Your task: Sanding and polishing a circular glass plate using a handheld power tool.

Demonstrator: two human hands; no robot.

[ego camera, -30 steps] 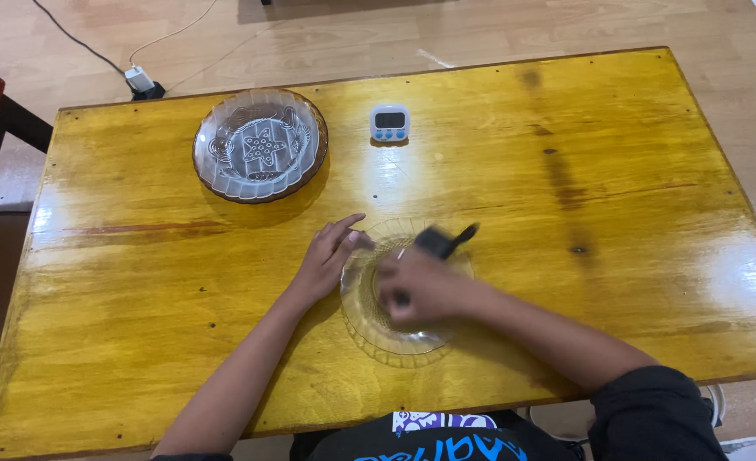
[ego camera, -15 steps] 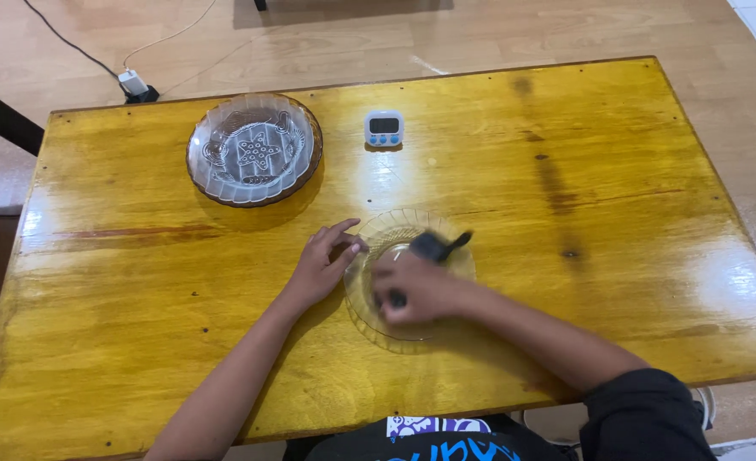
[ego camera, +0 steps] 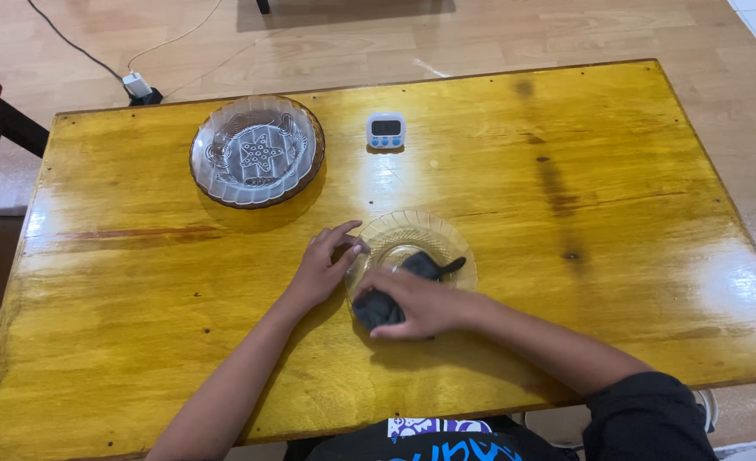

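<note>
Two hands work on one small clear glass dish (ego camera: 412,235) near the front middle of the yellow wooden table (ego camera: 634,213). Right hand (ego camera: 416,303) is closed over a dark cloth (ego camera: 386,303), pressing it into the dish; left hand (ego camera: 327,265) rests with fingers spread against the dish's left rim. Pressing hard could make the glass skate on the glossy top (it looks slick), or tip at the near edge. Most of the cloth and the dish's near rim are hidden under the right hand. A patterned glass plate (ego camera: 257,152) and a small white timer (ego camera: 386,131) stand well apart.
</note>
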